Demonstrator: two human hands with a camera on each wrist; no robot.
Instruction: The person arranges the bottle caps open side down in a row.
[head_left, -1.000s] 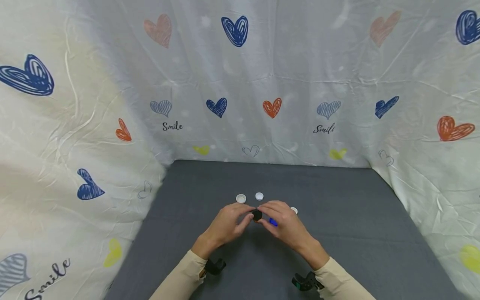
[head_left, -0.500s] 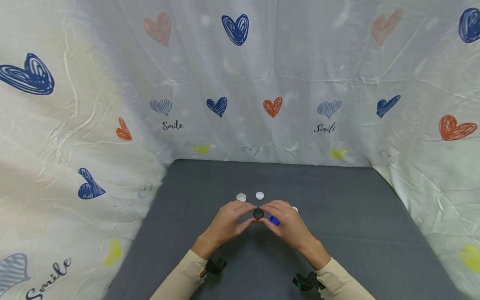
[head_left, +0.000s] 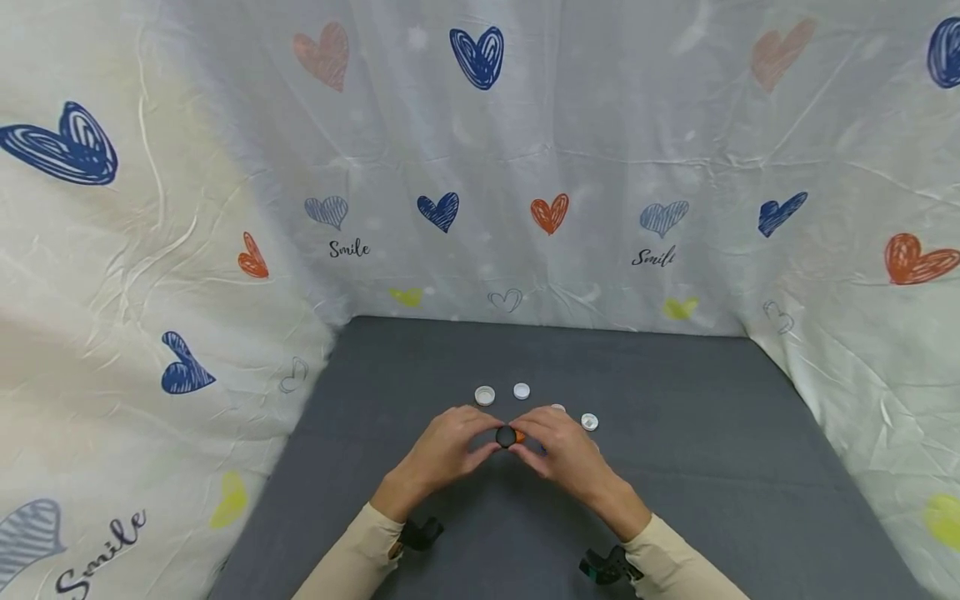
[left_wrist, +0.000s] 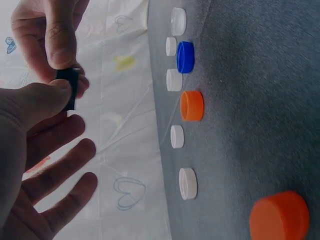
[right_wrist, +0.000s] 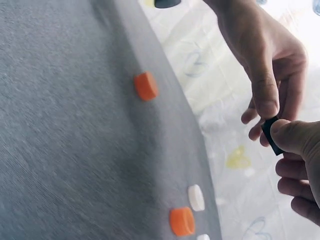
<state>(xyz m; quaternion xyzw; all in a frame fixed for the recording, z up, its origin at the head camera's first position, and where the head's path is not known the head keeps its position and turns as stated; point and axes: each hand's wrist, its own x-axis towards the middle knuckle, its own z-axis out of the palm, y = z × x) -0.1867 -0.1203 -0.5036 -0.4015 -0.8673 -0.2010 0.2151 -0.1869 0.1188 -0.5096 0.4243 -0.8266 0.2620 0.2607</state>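
A small black cap (head_left: 506,437) is held up above the table between my two hands. My left hand (head_left: 452,442) pinches it from the left with thumb and fingertips. From the other side, my right hand (head_left: 567,447) grips its edge the same way. In the left wrist view the black cap (left_wrist: 69,89) appears edge-on, with both thumbs on it and the left hand's other fingers spread. An orange cap (left_wrist: 192,106) and a blue cap (left_wrist: 185,57) lie on the table. The right hand mostly hides the blue one in the head view.
Several white caps, among them one at back left (head_left: 484,396) and one at right (head_left: 589,422), lie beyond the hands on the grey table (head_left: 675,517). Another orange cap (left_wrist: 280,217) lies nearer. A heart-print curtain (head_left: 480,150) surrounds the table.
Both hands have shifted slightly left and toward me with the black cap. An orange cap now shows beside it, the right-hand white cap is uncovered, and the blue cap has become hidden.
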